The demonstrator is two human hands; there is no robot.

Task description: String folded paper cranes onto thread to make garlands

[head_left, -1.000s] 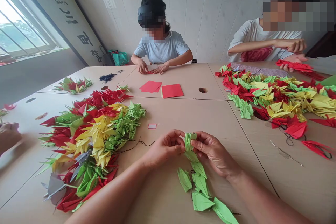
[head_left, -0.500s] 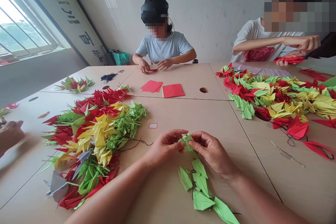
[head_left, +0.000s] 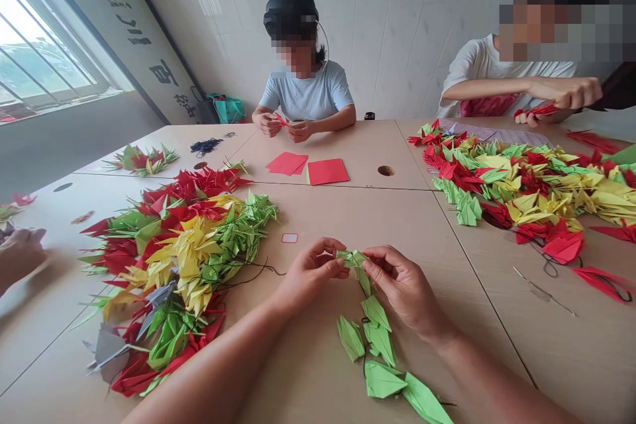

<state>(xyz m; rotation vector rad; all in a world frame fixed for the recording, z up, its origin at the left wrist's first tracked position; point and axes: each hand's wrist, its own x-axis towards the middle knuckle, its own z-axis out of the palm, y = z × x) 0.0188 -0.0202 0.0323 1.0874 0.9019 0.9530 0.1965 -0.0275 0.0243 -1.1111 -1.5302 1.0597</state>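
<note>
Tipped from an upright stack a second ago, the small green paper bundle (head_left: 354,257) now lies nearly level above the table (head_left: 308,358), pinched at its left end by the left hand (head_left: 311,278) and at its right by the right hand (head_left: 405,288). Below it, green folded pieces (head_left: 382,381) trail between the forearms along a dark thread (head_left: 364,366). Farther out sit a multicoloured heap (head_left: 189,245) on the left, a needle (head_left: 544,290) on the right, and red sheets (head_left: 328,171) ahead.
</note>
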